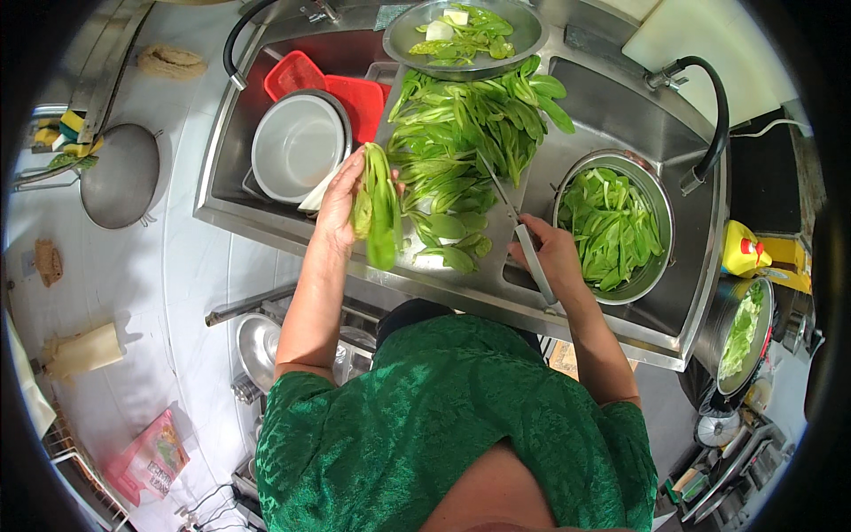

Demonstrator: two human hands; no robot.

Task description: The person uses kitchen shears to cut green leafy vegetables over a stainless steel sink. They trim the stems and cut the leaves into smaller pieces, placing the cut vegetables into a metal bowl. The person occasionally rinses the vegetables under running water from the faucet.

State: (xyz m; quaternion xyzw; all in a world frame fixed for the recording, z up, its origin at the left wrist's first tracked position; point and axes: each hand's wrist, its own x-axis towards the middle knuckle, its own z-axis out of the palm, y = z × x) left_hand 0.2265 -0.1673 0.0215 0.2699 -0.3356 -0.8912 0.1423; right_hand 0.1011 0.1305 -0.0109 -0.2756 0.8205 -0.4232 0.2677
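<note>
My left hand holds a bunch of leafy greens upright by its side, over the front edge of the sink. In my right hand is a knife with a pale handle, its blade pointing away over the greens. A large pile of leafy greens lies on the steel divider between two sink basins. At its far end rests a steel bowl with greens and white pieces. A round metal pot holding loose leaves stands in the right basin, just right of my right hand.
In the left basin are a grey-white pot and red plastic containers. Black flexible faucets arch over both basins. A yellow bottle and a pot of leaves stand right of the sink. A strainer hangs at left.
</note>
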